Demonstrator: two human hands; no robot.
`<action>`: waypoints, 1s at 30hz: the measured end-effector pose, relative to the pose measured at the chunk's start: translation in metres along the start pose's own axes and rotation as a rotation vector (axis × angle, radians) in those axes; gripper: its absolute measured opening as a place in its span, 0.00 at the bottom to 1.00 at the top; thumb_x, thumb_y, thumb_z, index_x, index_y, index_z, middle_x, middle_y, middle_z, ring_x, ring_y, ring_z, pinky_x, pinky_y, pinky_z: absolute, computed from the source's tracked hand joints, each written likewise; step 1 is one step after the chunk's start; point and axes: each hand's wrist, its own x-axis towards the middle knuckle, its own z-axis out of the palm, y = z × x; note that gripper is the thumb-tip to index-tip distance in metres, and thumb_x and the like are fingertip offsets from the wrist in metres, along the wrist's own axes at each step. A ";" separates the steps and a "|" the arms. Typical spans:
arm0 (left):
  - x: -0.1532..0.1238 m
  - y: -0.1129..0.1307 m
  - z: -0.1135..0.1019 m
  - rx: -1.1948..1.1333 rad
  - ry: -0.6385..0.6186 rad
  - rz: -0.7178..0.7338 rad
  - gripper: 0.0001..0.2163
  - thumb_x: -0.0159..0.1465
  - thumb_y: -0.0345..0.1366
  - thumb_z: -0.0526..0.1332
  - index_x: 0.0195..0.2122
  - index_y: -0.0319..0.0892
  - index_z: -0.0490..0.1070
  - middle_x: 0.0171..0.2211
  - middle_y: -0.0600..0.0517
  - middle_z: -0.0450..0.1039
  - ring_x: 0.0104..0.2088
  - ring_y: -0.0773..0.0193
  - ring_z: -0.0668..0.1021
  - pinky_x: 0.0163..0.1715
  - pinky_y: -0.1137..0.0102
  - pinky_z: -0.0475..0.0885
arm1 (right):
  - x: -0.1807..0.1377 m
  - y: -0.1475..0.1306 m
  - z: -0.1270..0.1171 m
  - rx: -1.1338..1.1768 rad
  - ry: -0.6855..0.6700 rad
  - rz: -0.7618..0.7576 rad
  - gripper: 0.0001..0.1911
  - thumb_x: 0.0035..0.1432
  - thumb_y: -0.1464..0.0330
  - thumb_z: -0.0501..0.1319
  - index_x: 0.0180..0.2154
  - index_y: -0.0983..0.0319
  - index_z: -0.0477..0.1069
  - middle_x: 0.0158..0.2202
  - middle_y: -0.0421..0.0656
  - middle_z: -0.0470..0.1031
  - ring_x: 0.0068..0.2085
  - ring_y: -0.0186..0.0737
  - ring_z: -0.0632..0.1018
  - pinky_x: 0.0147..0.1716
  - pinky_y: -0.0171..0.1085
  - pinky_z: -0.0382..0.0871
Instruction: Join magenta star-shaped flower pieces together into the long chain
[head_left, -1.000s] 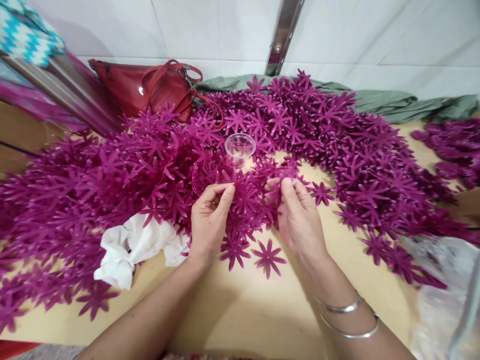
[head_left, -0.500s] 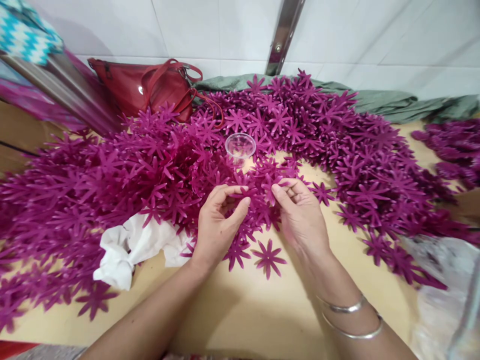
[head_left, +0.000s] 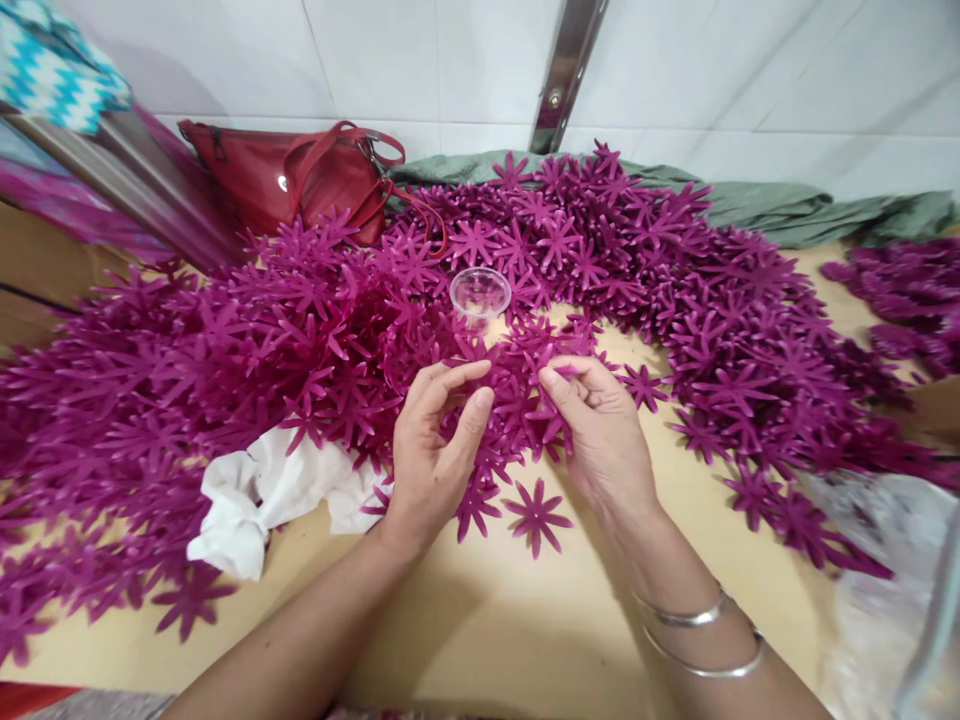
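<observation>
My right hand (head_left: 607,430) pinches a purple artificial flower piece (head_left: 553,392) between thumb and forefinger; most of that piece blends into the others behind it. To its left, my left hand (head_left: 439,450) is held above the pile, thumb and forefinger apart with nothing visible between them. Beneath both hands lie several more star-shaped purple pieces, and a single flat one (head_left: 538,517) rests on the table just in front. A clear plastic cup (head_left: 481,293) stands among the pieces beyond my hands.
Large heaps of purple flower pieces (head_left: 225,350) spread left and right (head_left: 720,330) over the tan table (head_left: 480,640). Crumpled white tissue (head_left: 247,500) lies left, clear plastic bags (head_left: 885,600) right. A red handbag (head_left: 262,175) and green cloth (head_left: 780,210) sit along the tiled wall.
My left thumb and forefinger have parted from the flower piece they were at, and the hand has shifted slightly left. My right hand keeps its pinch, barely moved.
</observation>
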 end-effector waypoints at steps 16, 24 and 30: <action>0.003 -0.007 0.002 -0.004 0.034 -0.063 0.03 0.67 0.36 0.67 0.40 0.45 0.80 0.40 0.50 0.76 0.41 0.61 0.78 0.41 0.70 0.72 | -0.001 0.000 -0.004 -0.062 0.069 -0.127 0.10 0.62 0.56 0.69 0.36 0.55 0.78 0.28 0.36 0.71 0.30 0.36 0.71 0.33 0.36 0.69; -0.001 -0.001 0.002 -0.002 -0.085 0.029 0.09 0.70 0.34 0.64 0.49 0.47 0.80 0.49 0.48 0.78 0.52 0.58 0.78 0.55 0.64 0.72 | -0.004 -0.012 -0.008 -0.591 0.127 -0.464 0.13 0.67 0.57 0.63 0.34 0.56 0.78 0.51 0.46 0.75 0.59 0.50 0.72 0.66 0.54 0.58; 0.003 -0.006 0.006 -0.348 0.000 -0.233 0.12 0.64 0.36 0.70 0.49 0.47 0.75 0.33 0.55 0.79 0.33 0.67 0.80 0.37 0.73 0.74 | -0.011 -0.005 0.000 -0.427 -0.071 -0.404 0.14 0.71 0.55 0.58 0.43 0.55 0.78 0.52 0.46 0.77 0.59 0.49 0.75 0.65 0.51 0.64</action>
